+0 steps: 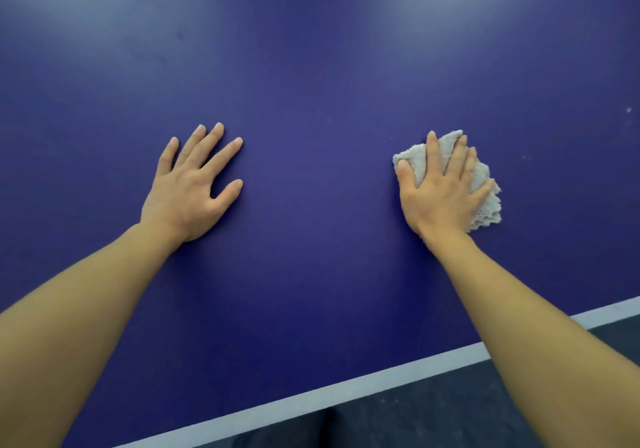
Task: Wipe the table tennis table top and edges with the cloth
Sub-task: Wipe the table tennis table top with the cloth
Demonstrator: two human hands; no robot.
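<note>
Wiping's mid-job I'd guess: right hand (445, 191) presses the cloth (485, 187) flat, fingers spread, near the table's (311, 83) near edge; left hand (194, 184) splayed, holding nothing. Specks far right, edges look undone.

Blue table (311, 101), white edge line (346, 390), off-white cloth (485, 191)

The flat, deep-blue table tennis table top (311, 128) carries a white stripe (346, 391) along its near edge; a crumpled off-white terry cloth (486, 201) lies on it under the right hand (440, 189); the left hand (188, 187) rests flat, well apart.
</note>
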